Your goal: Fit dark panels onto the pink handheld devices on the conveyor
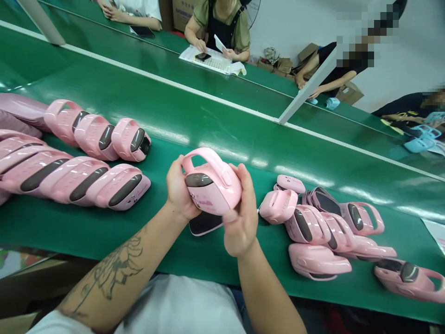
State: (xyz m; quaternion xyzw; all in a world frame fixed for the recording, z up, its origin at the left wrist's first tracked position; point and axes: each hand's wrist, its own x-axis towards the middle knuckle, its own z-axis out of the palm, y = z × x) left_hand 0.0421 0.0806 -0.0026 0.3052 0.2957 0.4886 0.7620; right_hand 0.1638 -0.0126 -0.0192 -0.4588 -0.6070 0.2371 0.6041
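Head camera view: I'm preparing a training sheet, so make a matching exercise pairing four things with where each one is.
Things:
1. Pink plastic casing with a loop handle
2. Dark oval panel with a pale rim
3. Light-blue plastic pieces
4. Black smartphone

Places:
A. On printed white papers
B. Gripped by the left hand and right hand
C. On the green belt beneath those hands
D. Beside a co-worker in a dark shirt

Pairs: 1-B, 2-C, 3-D, 4-A

L hand (180, 189), R hand (241, 214) raised, curled, close; L forearm (111, 273) tattooed.
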